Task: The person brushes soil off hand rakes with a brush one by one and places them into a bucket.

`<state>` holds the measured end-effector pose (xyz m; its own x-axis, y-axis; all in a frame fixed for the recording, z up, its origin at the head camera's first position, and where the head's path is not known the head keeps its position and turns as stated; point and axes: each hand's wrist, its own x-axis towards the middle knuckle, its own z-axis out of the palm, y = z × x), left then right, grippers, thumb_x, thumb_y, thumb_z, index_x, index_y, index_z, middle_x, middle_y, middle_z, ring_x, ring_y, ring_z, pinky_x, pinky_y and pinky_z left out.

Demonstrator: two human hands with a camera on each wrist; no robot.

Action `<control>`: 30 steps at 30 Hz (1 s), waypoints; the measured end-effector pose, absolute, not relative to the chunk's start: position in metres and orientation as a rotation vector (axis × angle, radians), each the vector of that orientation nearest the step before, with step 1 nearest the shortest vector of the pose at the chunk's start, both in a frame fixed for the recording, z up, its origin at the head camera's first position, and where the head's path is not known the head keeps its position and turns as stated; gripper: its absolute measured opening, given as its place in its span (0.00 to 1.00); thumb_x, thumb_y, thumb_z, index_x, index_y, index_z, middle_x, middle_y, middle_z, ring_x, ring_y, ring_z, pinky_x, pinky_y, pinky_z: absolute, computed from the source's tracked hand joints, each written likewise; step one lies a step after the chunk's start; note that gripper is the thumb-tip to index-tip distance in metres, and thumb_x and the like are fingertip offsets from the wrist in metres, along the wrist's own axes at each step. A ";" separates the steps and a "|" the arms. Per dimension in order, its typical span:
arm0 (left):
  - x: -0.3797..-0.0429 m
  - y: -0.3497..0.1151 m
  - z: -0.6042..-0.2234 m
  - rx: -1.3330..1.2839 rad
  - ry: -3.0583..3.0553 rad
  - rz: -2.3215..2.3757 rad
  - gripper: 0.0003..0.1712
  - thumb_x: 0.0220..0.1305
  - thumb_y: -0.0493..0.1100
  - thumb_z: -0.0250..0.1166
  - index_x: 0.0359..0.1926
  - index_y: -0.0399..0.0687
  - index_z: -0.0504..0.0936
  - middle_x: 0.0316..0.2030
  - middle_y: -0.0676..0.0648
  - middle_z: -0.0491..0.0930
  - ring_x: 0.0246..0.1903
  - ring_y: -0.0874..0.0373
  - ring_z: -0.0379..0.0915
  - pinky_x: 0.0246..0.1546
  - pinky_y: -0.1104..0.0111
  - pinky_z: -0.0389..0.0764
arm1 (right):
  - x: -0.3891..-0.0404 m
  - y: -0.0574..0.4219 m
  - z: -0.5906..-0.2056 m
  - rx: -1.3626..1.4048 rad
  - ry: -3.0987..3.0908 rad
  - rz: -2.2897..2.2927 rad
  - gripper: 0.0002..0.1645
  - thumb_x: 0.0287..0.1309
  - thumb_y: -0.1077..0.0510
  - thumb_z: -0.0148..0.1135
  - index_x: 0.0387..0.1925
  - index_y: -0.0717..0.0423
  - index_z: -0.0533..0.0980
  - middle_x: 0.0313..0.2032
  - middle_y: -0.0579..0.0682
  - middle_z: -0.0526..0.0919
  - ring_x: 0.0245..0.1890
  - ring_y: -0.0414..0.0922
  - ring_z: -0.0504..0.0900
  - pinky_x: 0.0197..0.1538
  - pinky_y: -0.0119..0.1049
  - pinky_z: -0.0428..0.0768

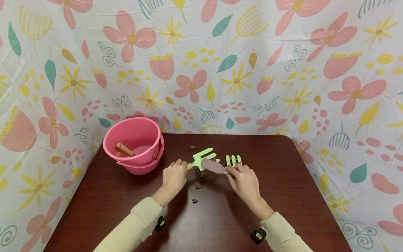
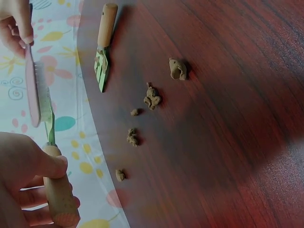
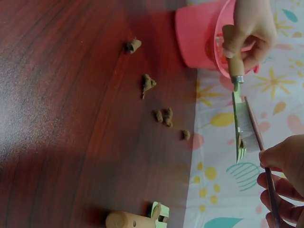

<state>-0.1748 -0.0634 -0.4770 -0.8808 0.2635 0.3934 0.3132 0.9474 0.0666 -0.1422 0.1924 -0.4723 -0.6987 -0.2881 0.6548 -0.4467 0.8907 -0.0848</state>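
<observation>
My left hand (image 1: 174, 176) grips the wooden handle of a small garden fork (image 2: 58, 190), whose light green tines point away to the right. In my right hand (image 1: 246, 183) is a pinkish brush (image 1: 214, 166), pinched by its handle. Its pale bristles (image 3: 246, 121) lie against the flat of the fork head in the right wrist view. A bit of brown clay or soil sits near the tines. Both tools are held above the table. Beneath them, several brown clumps (image 2: 152, 97) lie scattered in a rough line.
A second green garden fork (image 1: 233, 160) with a wooden handle (image 2: 107, 26) lies on the dark table (image 1: 126, 224), beyond my right hand. Back left stand nested pink buckets (image 1: 146, 161), with wooden handles (image 1: 125, 149) inside the upper one. A flowered curtain (image 1: 201, 115) borders the table.
</observation>
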 end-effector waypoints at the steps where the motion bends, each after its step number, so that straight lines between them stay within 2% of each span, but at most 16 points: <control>1: -0.175 -0.064 -0.477 -0.412 -2.719 -0.176 0.12 0.42 0.43 0.72 0.30 0.48 0.81 0.24 0.50 0.74 0.22 0.53 0.73 0.14 0.60 0.73 | -0.142 0.193 -0.473 0.524 -2.391 0.306 0.14 0.39 0.60 0.72 0.34 0.49 0.83 0.27 0.47 0.77 0.25 0.49 0.74 0.25 0.41 0.69; 14: -0.176 -0.071 -0.479 -0.400 -2.719 -0.195 0.10 0.42 0.40 0.71 0.29 0.47 0.80 0.24 0.50 0.74 0.23 0.52 0.73 0.14 0.59 0.73 | -0.143 0.205 -0.473 0.500 -2.448 0.284 0.14 0.44 0.58 0.70 0.38 0.49 0.83 0.33 0.53 0.80 0.28 0.52 0.76 0.28 0.43 0.72; 30: -0.174 -0.073 -0.477 -0.386 -2.741 -0.232 0.10 0.43 0.40 0.71 0.30 0.46 0.81 0.24 0.50 0.75 0.23 0.52 0.73 0.15 0.59 0.73 | -0.142 0.214 -0.475 0.460 -2.410 0.328 0.14 0.42 0.60 0.70 0.36 0.50 0.84 0.25 0.49 0.77 0.24 0.49 0.73 0.25 0.41 0.69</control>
